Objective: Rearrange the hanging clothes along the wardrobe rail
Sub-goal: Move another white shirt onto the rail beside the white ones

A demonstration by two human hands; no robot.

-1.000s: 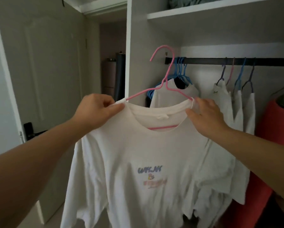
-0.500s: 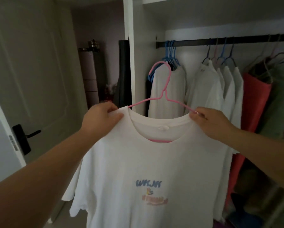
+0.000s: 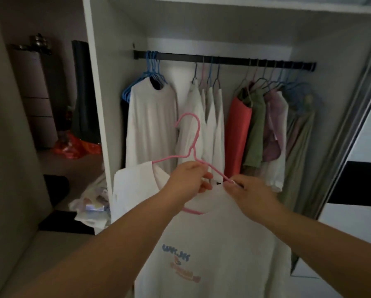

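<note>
With the left hand (image 3: 190,179) and right hand (image 3: 248,193) both pinching the hanger (image 3: 193,147), the shirt (image 3: 212,244), loose at 9 o'clock, could slip off.

Both bare forearms reach forward and upward from the lower corners toward the middle of the view, converging there. The left hand (image 3: 188,179) is raised with its back toward the camera, fingers curled and the fingertips (image 3: 208,176) bunched in a pinch. The right hand (image 3: 248,193) sits just beside it, slightly lower, knuckles up, its thumb and forefinger pressed together in a pinch. The two hands are close, not touching.
</note>
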